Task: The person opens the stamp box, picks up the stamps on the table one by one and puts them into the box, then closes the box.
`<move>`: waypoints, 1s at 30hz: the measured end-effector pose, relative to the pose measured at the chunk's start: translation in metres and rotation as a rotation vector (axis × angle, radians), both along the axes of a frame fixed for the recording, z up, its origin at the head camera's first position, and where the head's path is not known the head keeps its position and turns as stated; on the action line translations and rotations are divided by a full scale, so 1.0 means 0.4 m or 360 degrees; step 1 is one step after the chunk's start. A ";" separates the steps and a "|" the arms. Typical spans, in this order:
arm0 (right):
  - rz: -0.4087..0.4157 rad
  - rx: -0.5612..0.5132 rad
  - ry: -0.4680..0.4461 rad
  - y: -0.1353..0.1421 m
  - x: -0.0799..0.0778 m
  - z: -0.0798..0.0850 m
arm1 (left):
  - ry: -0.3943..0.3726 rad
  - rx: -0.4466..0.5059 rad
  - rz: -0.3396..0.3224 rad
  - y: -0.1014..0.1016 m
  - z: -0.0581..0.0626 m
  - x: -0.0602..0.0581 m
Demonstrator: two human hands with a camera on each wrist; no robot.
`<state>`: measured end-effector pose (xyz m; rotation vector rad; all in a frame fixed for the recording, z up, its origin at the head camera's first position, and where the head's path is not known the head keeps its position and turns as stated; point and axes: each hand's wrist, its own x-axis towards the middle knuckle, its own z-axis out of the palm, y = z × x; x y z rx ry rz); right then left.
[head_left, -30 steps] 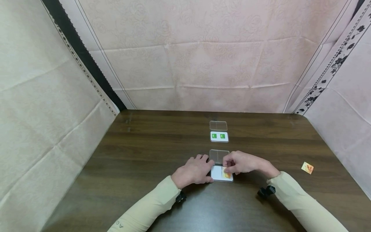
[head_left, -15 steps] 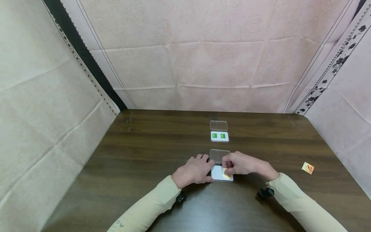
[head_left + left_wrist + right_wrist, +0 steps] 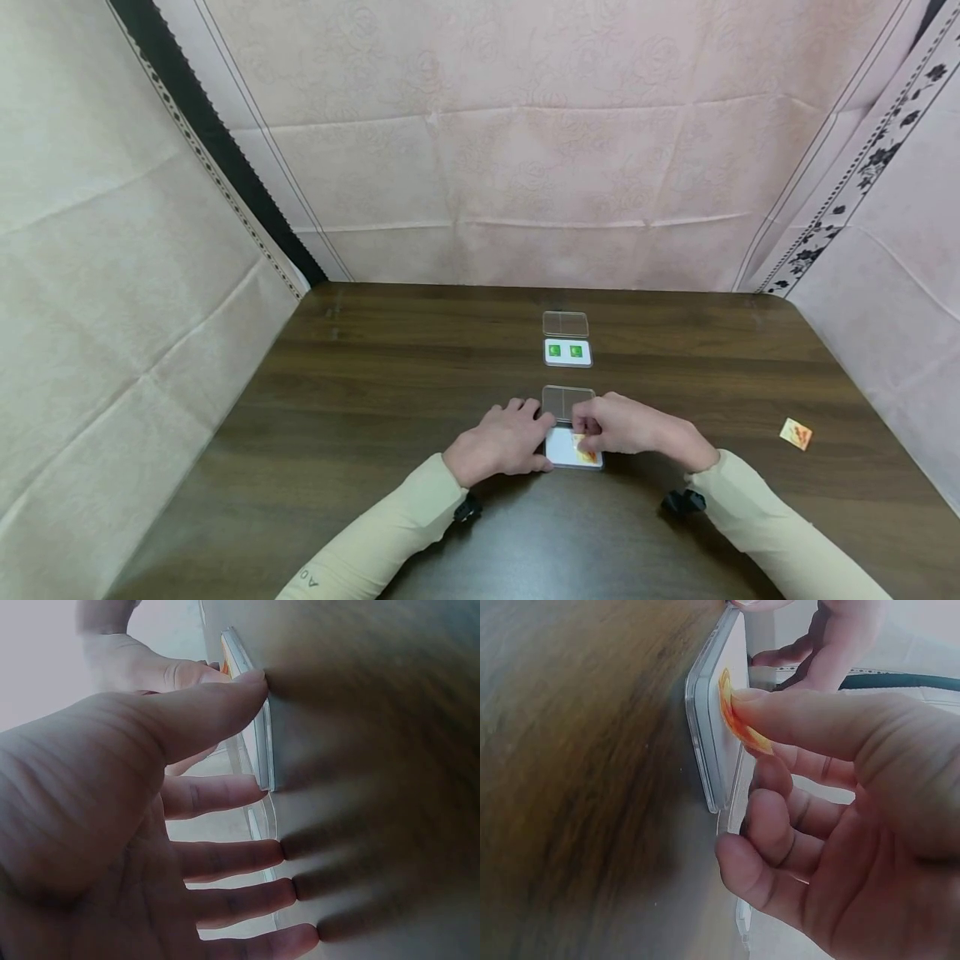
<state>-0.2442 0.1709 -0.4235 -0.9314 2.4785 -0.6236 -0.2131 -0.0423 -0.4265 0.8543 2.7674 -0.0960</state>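
A small flat case with a white base [image 3: 558, 452] and clear plastic lid [image 3: 567, 403] lies unfolded on the table. My left hand [image 3: 506, 442] is at its left side, fingers straight and spread; in the left wrist view, the thumb [image 3: 217, 712] and forefinger touch the case's edge. Between thumb and forefinger, my right hand [image 3: 840, 802] pinches a thin orange-printed square [image 3: 744, 726]. It bends away from the white surface at the right half of the base; whether it is paper or sticker I cannot tell. The right hand covers part of it in the head view.
Farther back on the brown wooden table [image 3: 405, 358] lies a similar open case [image 3: 566, 362] with two green squares [image 3: 554, 351] on its white base. Another orange-printed square [image 3: 796, 434] lies toward the right. Pale cloth [image 3: 510, 167] hangs behind and at both sides.
My right hand has shifted slightly left over the case, with less of the orange-printed square showing beneath the fingers. The left hand stays in place.
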 end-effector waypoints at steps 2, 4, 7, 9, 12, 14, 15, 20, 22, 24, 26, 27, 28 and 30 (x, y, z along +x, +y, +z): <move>-0.0021 0.0020 0.0013 -0.001 0.002 0.001 | 0.0005 -0.0003 -0.0002 0.000 0.000 0.000; -0.0032 0.0031 0.0027 -0.001 0.003 0.000 | 0.0014 -0.0005 -0.0006 0.000 0.001 0.001; -0.0032 0.0021 0.0036 0.000 0.006 -0.001 | 0.0027 -0.0004 -0.0013 -0.001 0.002 0.003; -0.0024 0.0005 0.0029 0.001 0.006 -0.003 | 0.0033 -0.0004 -0.0016 -0.001 0.002 0.004; -0.0001 -0.0022 0.0021 0.003 0.007 -0.005 | 0.0034 -0.0005 -0.0017 0.000 0.002 0.004; 0.0020 -0.0024 0.0027 0.005 0.007 -0.007 | 0.0028 -0.0004 -0.0013 0.001 0.002 0.004; 0.0028 -0.0023 0.0029 0.005 0.008 -0.008 | 0.0023 -0.0004 -0.0010 0.001 0.002 0.004; 0.0040 -0.0003 0.0052 0.008 0.012 -0.002 | 0.0004 -0.0001 0.0004 0.003 0.002 0.004; 0.0041 -0.0009 0.0064 0.011 0.013 0.003 | 0.0005 0.0001 0.0004 0.003 0.003 0.004; 0.0040 -0.0013 0.0080 0.015 0.014 0.009 | 0.0010 0.0009 0.0002 0.002 0.003 0.005; 0.0037 -0.0016 0.0083 0.020 0.014 0.013 | 0.0013 0.0014 0.0000 0.002 0.004 0.006; 0.0033 -0.0012 0.0086 0.023 0.014 0.016 | 0.0014 0.0018 -0.0002 0.001 0.004 0.006; 0.0027 -0.0008 0.0086 0.026 0.013 0.019 | 0.0015 0.0021 -0.0004 0.001 0.005 0.006; 0.0017 0.0001 0.0088 0.032 0.011 0.025 | 0.0015 0.0025 -0.0004 0.000 0.006 0.006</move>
